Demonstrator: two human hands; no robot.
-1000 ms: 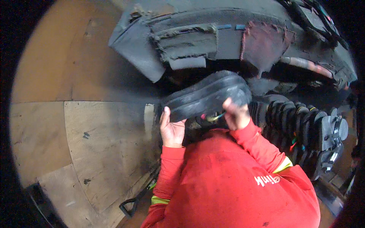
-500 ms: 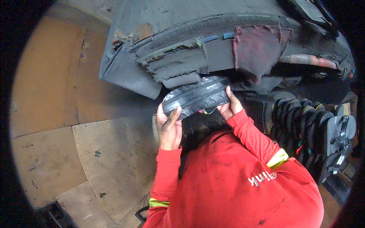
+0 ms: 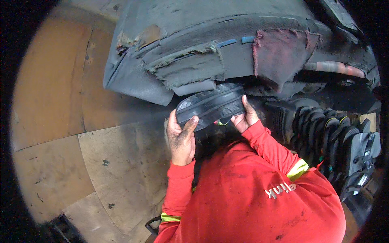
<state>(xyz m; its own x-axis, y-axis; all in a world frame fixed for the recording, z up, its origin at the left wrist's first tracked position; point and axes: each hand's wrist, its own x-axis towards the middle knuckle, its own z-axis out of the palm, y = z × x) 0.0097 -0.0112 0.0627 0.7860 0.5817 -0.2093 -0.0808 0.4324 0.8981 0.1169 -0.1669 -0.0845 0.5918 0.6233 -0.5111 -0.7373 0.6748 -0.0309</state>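
Note:
A black sandal (image 3: 210, 106) is held between my two hands, its long side edge turned up toward me. My left hand (image 3: 182, 139) grips the rounded end, thumb on the near side. At the other end, my right hand (image 3: 247, 115) holds on with its thumb up along the edge; some of its fingers are hidden behind. A small pink and green bit shows beneath the sandal near the right hand. The sandal's far edge is right by a smooth grey rounded piece (image 3: 194, 87) under a dusty machine (image 3: 202, 20); whether they touch, I cannot tell.
Frayed grey cloth (image 3: 190, 67) and a reddish cloth (image 3: 283, 54) hang from the machine's front. To the right stands a row of several black sandals (image 3: 320, 129), with a grey-soled sandal (image 3: 358, 150) at its near end. Stained wooden panels (image 3: 121, 170) cover the floor at left.
The sandal has tilted in my hands, so its side edge now shows more and its patterned sole less. Both hands keep their hold. The whole view has shifted slightly.

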